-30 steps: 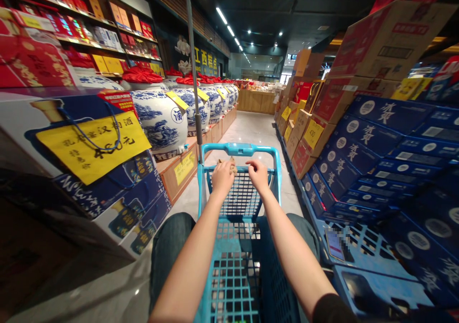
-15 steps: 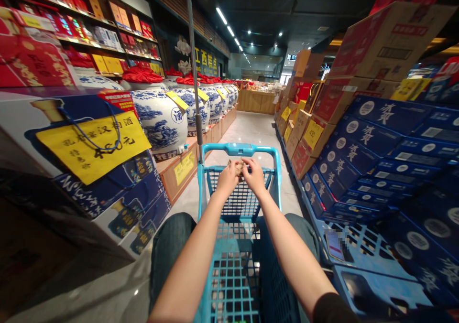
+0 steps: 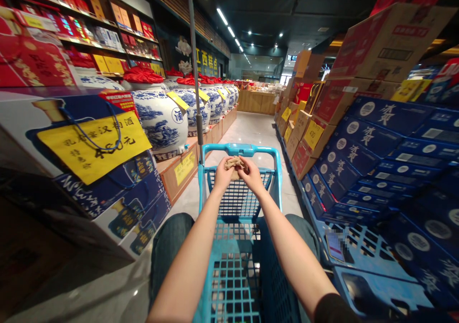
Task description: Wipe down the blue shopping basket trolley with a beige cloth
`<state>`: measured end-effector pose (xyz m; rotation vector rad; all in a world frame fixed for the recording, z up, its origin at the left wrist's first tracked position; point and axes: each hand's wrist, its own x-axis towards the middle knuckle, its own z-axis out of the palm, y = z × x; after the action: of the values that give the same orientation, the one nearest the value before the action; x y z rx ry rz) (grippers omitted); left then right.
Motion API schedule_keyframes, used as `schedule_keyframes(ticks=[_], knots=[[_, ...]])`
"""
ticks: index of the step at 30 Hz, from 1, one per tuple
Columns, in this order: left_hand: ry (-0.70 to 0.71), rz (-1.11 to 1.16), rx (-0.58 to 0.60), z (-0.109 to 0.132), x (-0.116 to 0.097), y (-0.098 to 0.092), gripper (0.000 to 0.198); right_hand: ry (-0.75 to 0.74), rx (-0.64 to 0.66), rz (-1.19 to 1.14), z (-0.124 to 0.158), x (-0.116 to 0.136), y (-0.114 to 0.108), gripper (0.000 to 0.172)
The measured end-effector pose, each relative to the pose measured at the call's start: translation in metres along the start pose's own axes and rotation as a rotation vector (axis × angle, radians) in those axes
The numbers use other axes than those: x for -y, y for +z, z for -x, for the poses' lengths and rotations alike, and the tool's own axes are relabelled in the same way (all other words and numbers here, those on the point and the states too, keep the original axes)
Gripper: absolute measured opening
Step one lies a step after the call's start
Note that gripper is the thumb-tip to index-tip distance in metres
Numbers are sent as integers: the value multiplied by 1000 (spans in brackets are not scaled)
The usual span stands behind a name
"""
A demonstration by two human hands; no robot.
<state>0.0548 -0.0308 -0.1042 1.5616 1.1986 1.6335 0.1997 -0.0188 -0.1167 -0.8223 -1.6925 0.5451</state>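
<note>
Both my arms reach forward over a blue plastic shopping cart [image 3: 240, 149]. My left hand [image 3: 224, 175] and my right hand [image 3: 251, 176] meet just above the cart's far rim. Together they pinch a small tan, crumpled object [image 3: 234, 161] between the fingers; I cannot make out what it is. Both hands are closed on it. My knees in dark jeans show on either side of the cart's basket.
Blue-and-white ceramic jars [image 3: 163, 120] with red cloth tops line a wooden shelf on the left, behind a box with a yellow price tag [image 3: 93, 145]. Stacked blue cartons [image 3: 387, 141] and brown boxes [image 3: 387, 41] fill the right. A tiled aisle [image 3: 251, 127] runs ahead. A grey pole [image 3: 193, 65] rises beside the cart.
My hands were apart at the cart's rim, the left holding the tan object. They came together, and now both grip it, raised slightly higher.
</note>
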Motion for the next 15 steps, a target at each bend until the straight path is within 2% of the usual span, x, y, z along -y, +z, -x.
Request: schedule_keyframes(ticks=[4,8,13,15], knots=[[52,-99,-4,3,4,4,40,5,-67,-47,-1,6,4,44],[158,-357,50,11,4,9,48,66,-209,-56,-2,11,4,36],[244,-657,162,20,0,11,50,106,-484,36,-4,5,-19,30],[239,-725,174,21,-1,10,45,106,-466,144,-4,4,-27,29]])
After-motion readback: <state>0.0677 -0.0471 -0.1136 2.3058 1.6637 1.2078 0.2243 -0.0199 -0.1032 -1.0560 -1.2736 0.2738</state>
